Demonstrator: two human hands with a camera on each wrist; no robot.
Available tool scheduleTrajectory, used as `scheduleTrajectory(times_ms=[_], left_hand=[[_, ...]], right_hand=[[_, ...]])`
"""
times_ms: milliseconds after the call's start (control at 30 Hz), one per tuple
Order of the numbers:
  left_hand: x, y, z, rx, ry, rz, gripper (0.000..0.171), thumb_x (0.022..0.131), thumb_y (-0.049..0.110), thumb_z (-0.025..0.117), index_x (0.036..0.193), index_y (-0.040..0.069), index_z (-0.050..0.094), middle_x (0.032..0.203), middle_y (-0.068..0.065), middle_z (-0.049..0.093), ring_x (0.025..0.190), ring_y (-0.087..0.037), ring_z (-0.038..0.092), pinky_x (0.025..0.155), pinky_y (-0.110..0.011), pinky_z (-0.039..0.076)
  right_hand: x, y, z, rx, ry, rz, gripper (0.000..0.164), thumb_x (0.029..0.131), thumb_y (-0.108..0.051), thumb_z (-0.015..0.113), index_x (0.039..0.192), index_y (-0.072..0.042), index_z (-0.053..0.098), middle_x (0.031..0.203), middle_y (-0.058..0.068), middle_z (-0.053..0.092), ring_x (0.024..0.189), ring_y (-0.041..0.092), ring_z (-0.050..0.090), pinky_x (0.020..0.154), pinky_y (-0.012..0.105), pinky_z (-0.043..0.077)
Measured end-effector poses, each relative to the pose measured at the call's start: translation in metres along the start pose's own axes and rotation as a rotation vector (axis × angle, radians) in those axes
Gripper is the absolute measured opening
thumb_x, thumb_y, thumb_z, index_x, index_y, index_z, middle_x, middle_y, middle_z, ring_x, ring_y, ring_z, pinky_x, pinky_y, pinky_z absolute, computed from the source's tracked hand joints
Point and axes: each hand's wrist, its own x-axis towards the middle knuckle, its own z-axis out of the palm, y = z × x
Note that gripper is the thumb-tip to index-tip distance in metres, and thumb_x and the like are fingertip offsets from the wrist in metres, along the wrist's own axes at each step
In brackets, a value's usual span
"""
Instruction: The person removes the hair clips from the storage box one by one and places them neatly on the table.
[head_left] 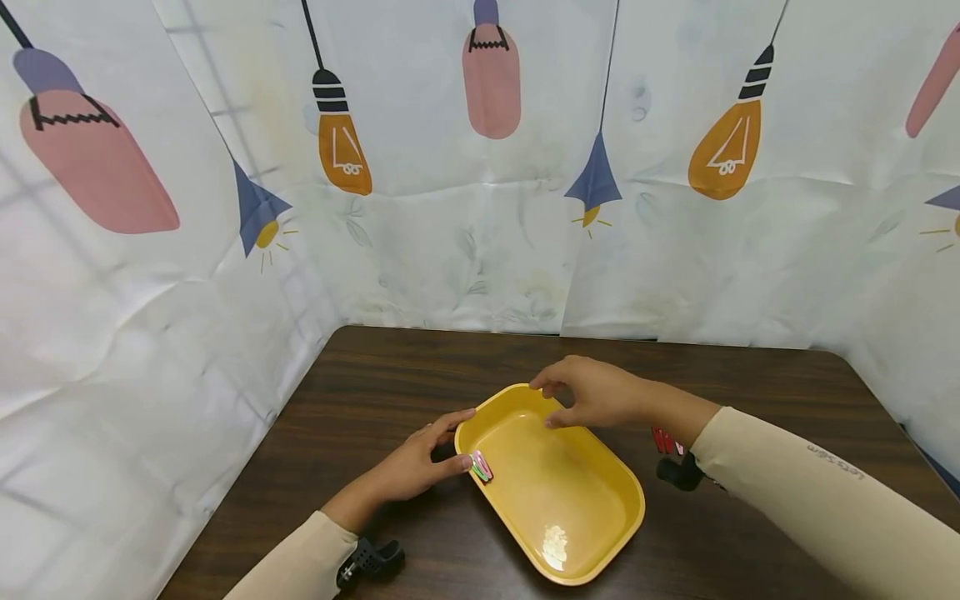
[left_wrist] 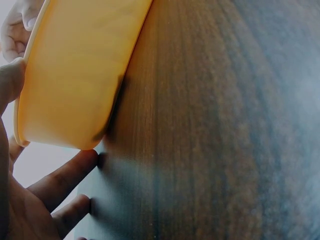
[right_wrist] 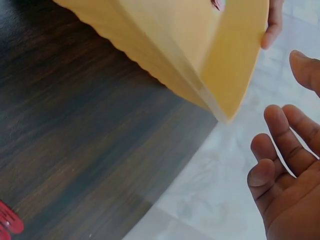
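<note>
A yellow rectangular tray (head_left: 558, 492) stands on the dark table. My left hand (head_left: 423, 454) rests at its left corner, thumb and index finger at the rim. In the left wrist view, straight fingers (left_wrist: 70, 177) lie against the outer wall. Pink and green hair clips (head_left: 482, 467) lie inside the tray beside the left thumb. My right hand (head_left: 600, 392) hovers over the far right corner with fingers loosely bent. The right wrist view shows nothing between its fingertips, apart from the tray.
Several red and pink hair clips (head_left: 663, 440) lie on the table right of the tray, partly hidden by the right forearm. A printed curtain (head_left: 450, 250) closes off the back and sides of the dark wooden table (head_left: 390, 367). Black straps sit at both wrists.
</note>
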Motion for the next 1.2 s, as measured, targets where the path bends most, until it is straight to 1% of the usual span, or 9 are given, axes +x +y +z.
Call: scheduleTrajectory(times_ms=[233,400,567,700,867,967,1133,1200], left_hand=[[0.000,0.000,0.000,-0.007,-0.004,-0.011,0.068,0.099,0.045,0.068,0.157,0.044,0.033,0.150,0.000,0.051,0.133,-0.023,0.054,0.109,-0.066,0.031],[0.000,0.000,0.000,-0.004,-0.004,-0.013,0.068,0.099,0.046,0.067,0.158,0.044,0.032,0.151,-0.001,0.050,0.134,-0.024,0.053,0.108,-0.067,0.032],[-0.001,0.001,-0.001,0.002,-0.004,-0.018,0.068,0.099,0.046,0.067,0.157,0.045,0.032,0.151,-0.002,0.050,0.134,-0.025,0.053,0.108,-0.068,0.032],[-0.001,0.001,-0.001,-0.002,-0.006,-0.015,0.068,0.099,0.046,0.067,0.157,0.044,0.032,0.150,-0.002,0.052,0.135,-0.026,0.052,0.109,-0.068,0.030],[-0.001,0.000,-0.001,-0.007,-0.008,-0.018,0.068,0.099,0.046,0.067,0.157,0.044,0.032,0.148,-0.002,0.054,0.135,-0.026,0.051,0.109,-0.069,0.029],[-0.001,0.000,-0.001,-0.004,-0.010,-0.015,0.068,0.100,0.046,0.066,0.158,0.042,0.032,0.148,-0.003,0.054,0.135,-0.027,0.052,0.108,-0.069,0.030],[-0.001,0.000,-0.001,-0.004,-0.016,-0.009,0.068,0.100,0.046,0.065,0.159,0.039,0.032,0.149,-0.006,0.053,0.135,-0.031,0.052,0.107,-0.070,0.031],[-0.001,0.000,0.000,-0.006,-0.019,-0.013,0.068,0.100,0.046,0.066,0.159,0.040,0.032,0.150,-0.005,0.052,0.135,-0.030,0.052,0.107,-0.069,0.032]], right_hand=[[0.010,-0.007,0.008,-0.008,-0.025,-0.040,0.052,0.091,-0.035,0.081,0.135,-0.012,0.066,0.115,-0.006,0.065,0.112,0.021,0.057,0.095,0.043,0.048],[0.015,-0.013,0.010,-0.023,-0.027,-0.046,0.050,0.090,-0.035,0.081,0.134,-0.013,0.067,0.113,-0.006,0.066,0.110,0.019,0.058,0.096,0.042,0.048],[0.020,-0.016,0.013,-0.016,-0.036,-0.046,0.052,0.091,-0.036,0.080,0.134,-0.012,0.066,0.114,-0.005,0.067,0.111,0.018,0.058,0.097,0.042,0.048],[0.024,-0.018,0.016,-0.004,-0.046,-0.061,0.052,0.092,-0.037,0.079,0.135,-0.011,0.066,0.115,-0.001,0.068,0.111,0.021,0.058,0.096,0.042,0.048],[0.030,-0.021,0.021,-0.004,-0.052,-0.060,0.052,0.091,-0.039,0.080,0.135,-0.014,0.066,0.114,-0.005,0.067,0.111,0.020,0.058,0.097,0.042,0.048],[0.032,-0.021,0.025,0.008,-0.060,-0.060,0.053,0.091,-0.038,0.080,0.135,-0.014,0.066,0.114,-0.006,0.066,0.112,0.020,0.058,0.097,0.041,0.048],[0.036,-0.023,0.032,0.013,-0.075,-0.068,0.054,0.091,-0.037,0.080,0.136,-0.013,0.065,0.116,-0.006,0.067,0.112,0.017,0.058,0.097,0.039,0.049],[0.037,-0.024,0.035,0.017,-0.082,-0.064,0.054,0.091,-0.037,0.080,0.136,-0.014,0.065,0.116,-0.006,0.067,0.112,0.017,0.058,0.097,0.039,0.048]])
